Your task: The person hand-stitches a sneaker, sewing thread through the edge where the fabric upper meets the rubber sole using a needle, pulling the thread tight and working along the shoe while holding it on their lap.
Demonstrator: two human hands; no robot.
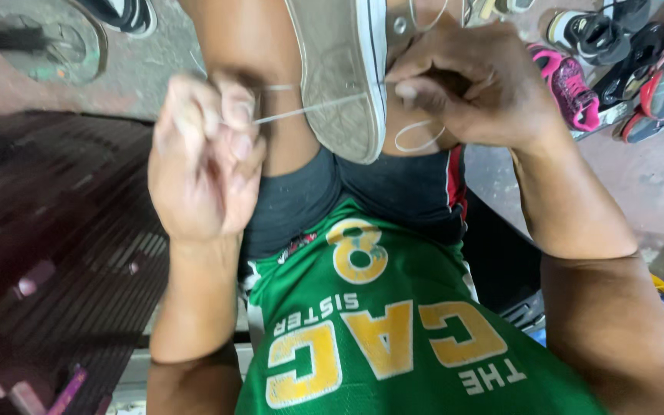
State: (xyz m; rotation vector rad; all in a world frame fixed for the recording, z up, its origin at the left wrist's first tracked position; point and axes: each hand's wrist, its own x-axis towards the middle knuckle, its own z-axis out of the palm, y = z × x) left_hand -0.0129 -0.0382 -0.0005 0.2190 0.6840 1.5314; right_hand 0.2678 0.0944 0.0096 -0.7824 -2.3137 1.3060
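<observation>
Canvas sneaker (pixel 345 77) at upper centre is mid-stitch: left hand (pixel 201 165) pinches the white thread (pixel 301 113) taut across its sole. Right hand (pixel 470 88) presses fingers together at the sole edge; next pull likely needs even tension.

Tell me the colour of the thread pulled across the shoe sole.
White, or close to it. The thread stretches taut across the grey sole; the head view shows it best.
</observation>
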